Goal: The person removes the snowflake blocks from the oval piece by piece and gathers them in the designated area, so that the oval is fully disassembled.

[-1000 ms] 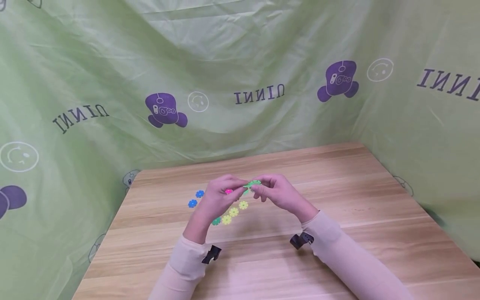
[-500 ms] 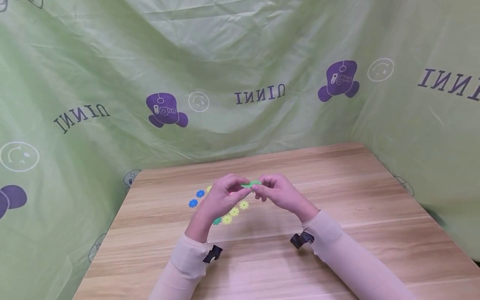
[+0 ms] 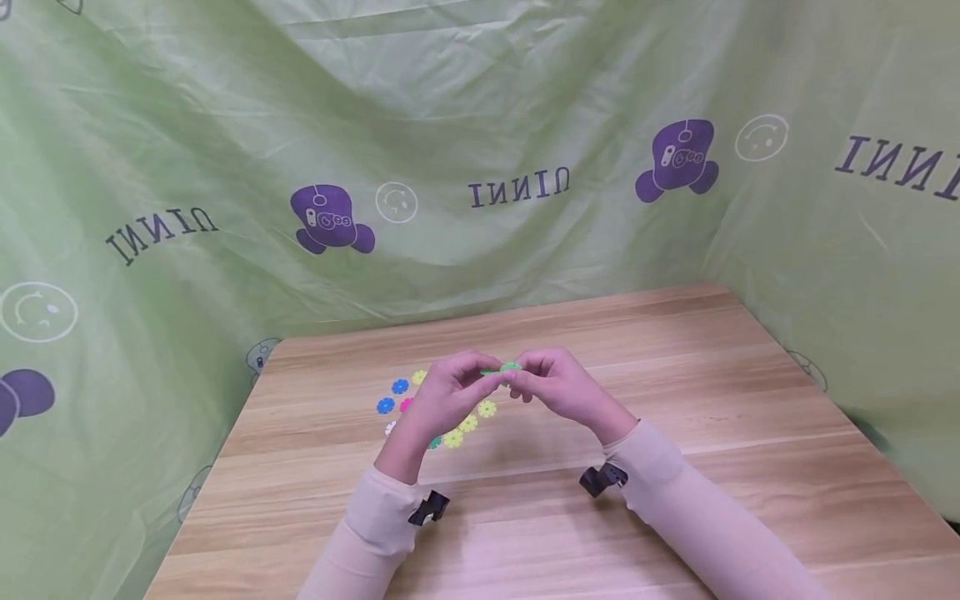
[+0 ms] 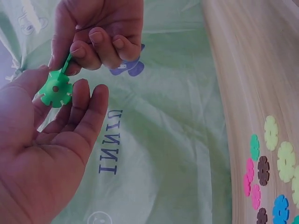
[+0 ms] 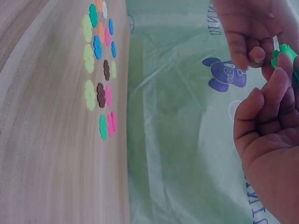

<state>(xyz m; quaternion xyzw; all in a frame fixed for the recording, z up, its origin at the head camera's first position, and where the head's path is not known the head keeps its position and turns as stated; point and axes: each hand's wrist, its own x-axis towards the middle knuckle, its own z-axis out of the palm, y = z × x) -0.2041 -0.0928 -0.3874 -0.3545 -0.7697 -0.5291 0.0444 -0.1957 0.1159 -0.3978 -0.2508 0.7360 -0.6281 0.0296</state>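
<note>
Both my hands are up off the tabletop (image 3: 675, 392), meeting abt mid-air over the loose pile of pieces. My left hand (image 3: 448, 392) has a green snowflake disc (image 4: 55, 90) pinched btw thumb and fingertips; the rest of the fingers (image 4: 88, 105) lie fairly straight and relaxed, palm showing in the left wrist view. My right hand (image 3: 551, 382) has its fingers curled, pinching a second green piece (image 4: 66, 65) edge-on, and that piece touches the top rim of the disc, at a notch I think but can't tell for sure. In the head view only a sliver of green (image 3: 501, 367) shows btw the two hands. In the right wrist view the green bit (image 5: 284, 53) sits at the far right, partly cut off. Below and a bit left of my hands, flat on the wood, lie scattered discs: blue ones (image 3: 392, 396), yellow ones (image 3: 468, 425), a pink one (image 3: 407, 405), plus brown and teal ones in the wrist views. Green printed cloth (image 3: 480, 150) hangs behind and at both sides.
</note>
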